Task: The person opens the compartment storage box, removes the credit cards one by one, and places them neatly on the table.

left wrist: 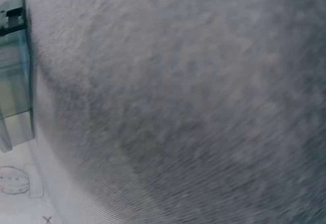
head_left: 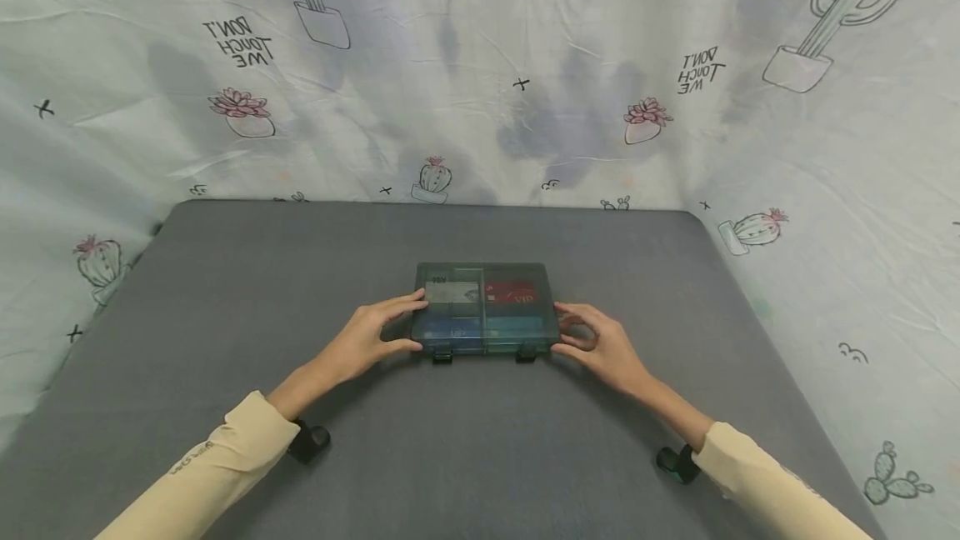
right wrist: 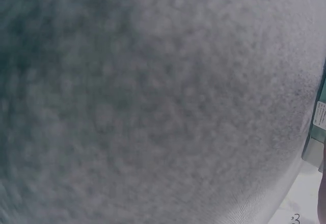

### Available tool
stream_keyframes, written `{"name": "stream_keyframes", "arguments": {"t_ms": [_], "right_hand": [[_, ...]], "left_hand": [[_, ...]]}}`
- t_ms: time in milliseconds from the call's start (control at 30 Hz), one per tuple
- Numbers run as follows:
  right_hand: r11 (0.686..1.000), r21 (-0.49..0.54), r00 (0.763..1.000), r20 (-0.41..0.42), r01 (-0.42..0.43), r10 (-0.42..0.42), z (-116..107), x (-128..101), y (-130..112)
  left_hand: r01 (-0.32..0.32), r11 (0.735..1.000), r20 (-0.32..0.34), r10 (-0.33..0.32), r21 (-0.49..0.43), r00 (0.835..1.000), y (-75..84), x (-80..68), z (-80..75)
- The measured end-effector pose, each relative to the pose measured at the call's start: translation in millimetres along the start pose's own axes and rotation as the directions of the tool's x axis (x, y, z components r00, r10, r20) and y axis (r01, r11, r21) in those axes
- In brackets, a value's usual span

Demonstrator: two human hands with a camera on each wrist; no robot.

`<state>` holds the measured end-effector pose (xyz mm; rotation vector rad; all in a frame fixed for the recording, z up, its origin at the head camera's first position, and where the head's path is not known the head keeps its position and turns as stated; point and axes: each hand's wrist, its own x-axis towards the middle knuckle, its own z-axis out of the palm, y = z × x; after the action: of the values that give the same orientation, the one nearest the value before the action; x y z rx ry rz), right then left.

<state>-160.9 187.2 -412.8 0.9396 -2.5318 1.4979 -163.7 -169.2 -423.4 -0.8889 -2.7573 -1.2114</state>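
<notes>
A see-through dark-tinted plastic card case (head_left: pixel 483 309) with a closed lid and two black latches lies in the middle of the grey table. Through its lid show a silver card (head_left: pixel 452 292), a red card marked VIP (head_left: pixel 512 292), a blue card (head_left: pixel 452 329) and a teal card (head_left: pixel 514 327), each in its own compartment. My left hand (head_left: pixel 371 333) grips the case's left side, thumb near the front corner and fingers farther back. On the opposite side my right hand (head_left: pixel 606 347) holds the right edge with bent fingers and thumb. Both wrist views catch only a sliver of the case.
The grey table (head_left: pixel 480 457) spreads around the case. A white curtain (head_left: pixel 480 65) printed with cacti hangs behind it and along both sides. Black wrist cameras sit under the left wrist (head_left: pixel 309 442) and the right wrist (head_left: pixel 677 464), close over the tabletop.
</notes>
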Motion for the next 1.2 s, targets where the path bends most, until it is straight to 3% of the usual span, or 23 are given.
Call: {"name": "stream_keyframes", "arguments": {"t_ms": [167, 300, 500, 633, 733, 900, 1000, 1100, 1200], "right_hand": [[0.997, 0.038, 0.998, 0.001, -0.065, 0.065, 2, 1, 2], [0.998, 0.027, 0.998, -0.009, -0.058, 0.059, 4, 1, 12], [0.996, -0.092, 1.0, -0.017, 0.003, -0.005, 6, 0, 33], [0.982, -0.149, 0.993, 0.033, 0.115, -0.112, 7, 3, 37], [0.973, -0.137, 0.981, 0.081, 0.188, -0.178, 7, 6, 38], [0.979, -0.106, 0.982, 0.089, 0.176, -0.167, 7, 6, 37], [0.985, -0.081, 0.985, 0.089, 0.154, -0.146, 6, 6, 31], [0.987, -0.06, 0.986, 0.086, 0.148, -0.143, 4, 6, 20], [0.988, -0.051, 0.987, 0.083, 0.145, -0.141, 3, 7, 9]], "left_hand": [[0.008, 1.0, 0.005, -0.008, -0.027, 1.0, 3.0, 2.8, -6.4], [0.01, 1.0, 0.001, -0.01, -0.015, 1.0, 4.6, 5.2, -11.5], [-0.002, 1.0, -0.005, 0.002, -0.01, 1.0, 8.0, 10.0, -19.7], [0.018, 1.0, 0.013, -0.018, -0.009, 1.0, 10.1, 12.5, -25.2], [0.021, 1.0, 0.018, -0.021, -0.003, 1.0, 11.0, 15.1, -28.7], [-0.032, 0.999, -0.081, 0.033, 0.01, 0.996, 10.9, 24.8, -30.9], [-0.126, 0.992, -0.211, 0.125, 0.01, 0.969, 10.4, 34.2, -29.5], [-0.247, 0.966, -0.328, 0.257, 0.072, 0.909, 9.6, 44.1, -29.4], [-0.347, 0.92, -0.372, 0.392, 0.184, 0.842, 6.7, 52.1, -33.0]]}}
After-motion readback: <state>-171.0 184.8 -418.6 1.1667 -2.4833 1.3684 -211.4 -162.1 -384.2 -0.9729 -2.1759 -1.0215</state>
